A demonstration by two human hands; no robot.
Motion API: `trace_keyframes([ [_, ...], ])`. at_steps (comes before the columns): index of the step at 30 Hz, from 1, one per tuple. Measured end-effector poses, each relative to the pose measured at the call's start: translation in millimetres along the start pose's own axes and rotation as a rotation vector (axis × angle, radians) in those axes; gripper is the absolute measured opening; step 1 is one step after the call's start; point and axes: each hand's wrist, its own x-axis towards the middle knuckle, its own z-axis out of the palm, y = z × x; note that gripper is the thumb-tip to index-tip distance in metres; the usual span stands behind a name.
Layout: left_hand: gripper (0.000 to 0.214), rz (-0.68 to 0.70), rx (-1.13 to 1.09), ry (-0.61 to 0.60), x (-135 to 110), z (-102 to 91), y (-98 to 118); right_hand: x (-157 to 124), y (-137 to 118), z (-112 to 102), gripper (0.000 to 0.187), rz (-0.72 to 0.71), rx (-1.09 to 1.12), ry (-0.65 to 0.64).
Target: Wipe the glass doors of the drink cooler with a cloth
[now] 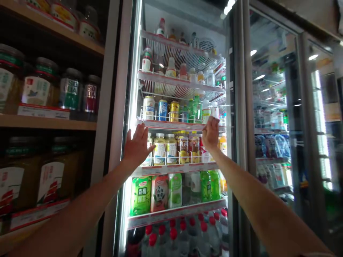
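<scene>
My left hand [138, 144] is raised with its fingers spread, holding nothing, in front of the left side of a lit drinks fridge [177, 167]. Behind it stand tea bottles with yellow-and-white labels [160, 150]. My right hand [210, 132] is up before the fridge's right side, its fingers curled in and nothing visible in them. Near that hand are brown-labelled bottles with yellow caps [194, 146] and, above, a row of cans including a gold one [174, 111]. Whether either hand touches anything, I cannot tell.
Green drink cartons [140, 195] and a red carton [159, 193] fill a lower shelf. Red-capped bottles [173, 235] crowd the bottom. Wooden shelving with jars [37, 85] stands left. More glass-fronted fridges [272, 142] run along the right.
</scene>
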Motion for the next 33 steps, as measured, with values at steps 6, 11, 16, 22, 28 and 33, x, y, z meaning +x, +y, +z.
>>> trace_keyframes([
  [6,0.065,0.029,0.046,0.014,-2.5,-2.2,-2.5,-29.4,-103.1,8.6,0.061,-0.619,0.053,-0.264],
  [11,0.061,0.066,0.068,0.027,-3.0,-2.2,-7.0,-21.7,-41.7,-1.1,0.057,-0.490,0.050,-0.188],
  [16,0.060,0.037,0.033,0.045,-1.8,-0.3,-1.5,9.5,-7.0,3.7,0.053,0.029,0.104,0.098],
  [22,0.061,0.026,0.038,0.085,7.3,-3.5,-3.1,-20.9,-104.3,11.8,0.059,-0.603,0.080,-0.206],
  [28,0.071,-0.027,0.042,0.052,12.3,-4.6,-7.1,-15.3,-50.2,0.8,0.061,-0.463,0.022,-0.157],
  [33,0.070,-0.040,0.051,0.028,10.8,-4.7,-2.9,3.5,-27.4,8.7,0.055,-0.003,0.068,0.098],
])
